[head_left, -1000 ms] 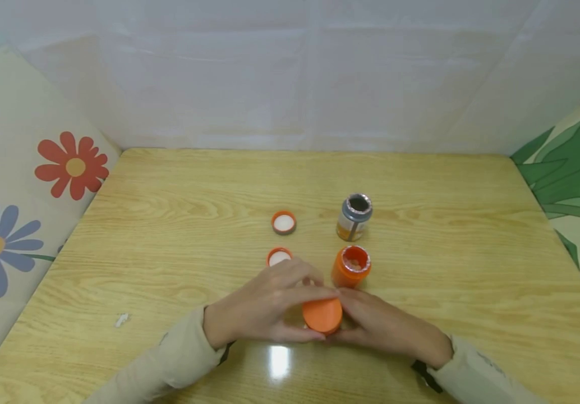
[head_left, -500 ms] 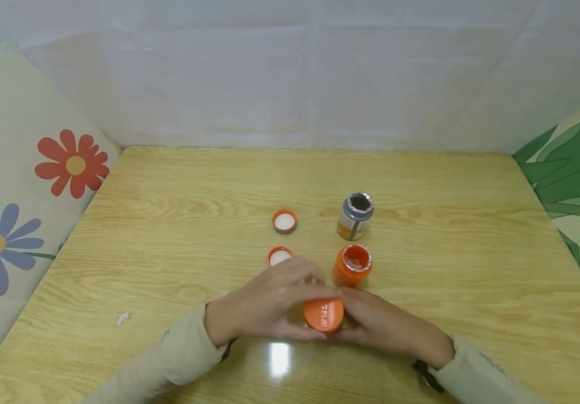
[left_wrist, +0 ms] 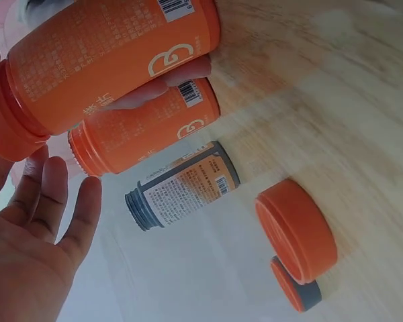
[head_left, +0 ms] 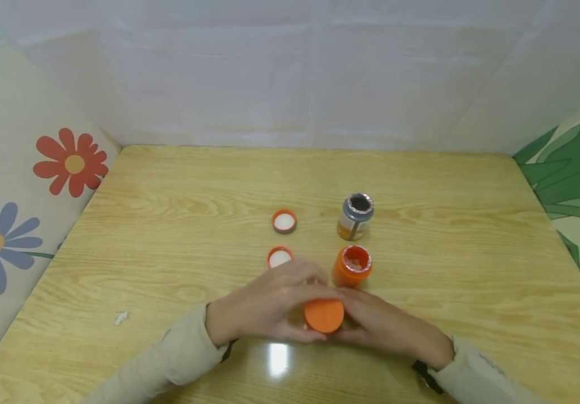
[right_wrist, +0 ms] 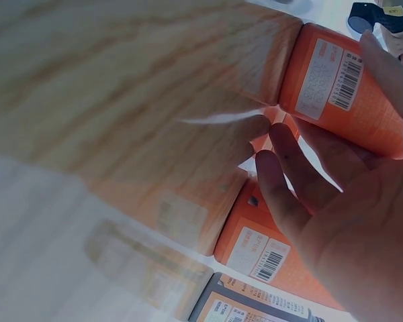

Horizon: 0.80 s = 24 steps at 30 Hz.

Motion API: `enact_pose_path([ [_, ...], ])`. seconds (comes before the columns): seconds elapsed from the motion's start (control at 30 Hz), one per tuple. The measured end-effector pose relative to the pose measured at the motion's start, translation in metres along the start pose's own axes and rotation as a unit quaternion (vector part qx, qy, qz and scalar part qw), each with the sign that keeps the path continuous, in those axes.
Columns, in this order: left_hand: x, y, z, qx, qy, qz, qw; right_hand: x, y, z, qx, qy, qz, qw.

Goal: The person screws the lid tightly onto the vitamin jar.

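Note:
Near the front of the table stands an orange bottle point(left_wrist: 121, 60) capped with an orange lid point(head_left: 324, 316). My left hand point(head_left: 277, 300) grips that lid, thumb on the near side and fingers on the far side. Around the bottle's body, my right hand point(head_left: 386, 322) steadies it from the right; in the right wrist view its fingers point(right_wrist: 302, 157) reach past the label. Just behind, an uncapped orange bottle point(head_left: 346, 275) stands upright with small pale pieces inside. Farther back is an uncapped grey bottle point(head_left: 353, 224) with an orange and white label.
Two lids lie upturned left of the bottles: a grey-and-orange lid point(head_left: 284, 222) and, nearer, an orange lid point(head_left: 279, 257) partly covered by my left hand in the head view. A small white patch point(head_left: 121, 318) marks the wooden table point(head_left: 194, 213) at left. A white sheet hangs behind.
Both hands stay at the same bottle with barely any shift. Raised lettering showed on its lid half a second ago; the top looks plain now. The other bottles and lids have not moved.

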State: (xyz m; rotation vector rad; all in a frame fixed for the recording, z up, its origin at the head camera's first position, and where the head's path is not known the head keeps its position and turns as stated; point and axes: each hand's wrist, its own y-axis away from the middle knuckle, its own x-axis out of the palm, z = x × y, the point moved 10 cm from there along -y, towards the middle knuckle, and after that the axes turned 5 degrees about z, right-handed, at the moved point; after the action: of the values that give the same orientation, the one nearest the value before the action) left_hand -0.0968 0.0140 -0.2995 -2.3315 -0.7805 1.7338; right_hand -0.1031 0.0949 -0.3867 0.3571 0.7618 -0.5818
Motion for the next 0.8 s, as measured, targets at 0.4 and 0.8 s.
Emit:
enact_pose_path([
  [0.4,0.007,0.01,0.006,-0.014,0.106,0.034,0.9937,0.0,-0.002,-0.001,0.002,0.013,-0.011,1.0],
  [0.8,0.016,0.023,0.025,-0.156,0.13,-0.004,0.9792,0.003,-0.002,-0.002,0.004,-0.015,0.013,1.0],
])
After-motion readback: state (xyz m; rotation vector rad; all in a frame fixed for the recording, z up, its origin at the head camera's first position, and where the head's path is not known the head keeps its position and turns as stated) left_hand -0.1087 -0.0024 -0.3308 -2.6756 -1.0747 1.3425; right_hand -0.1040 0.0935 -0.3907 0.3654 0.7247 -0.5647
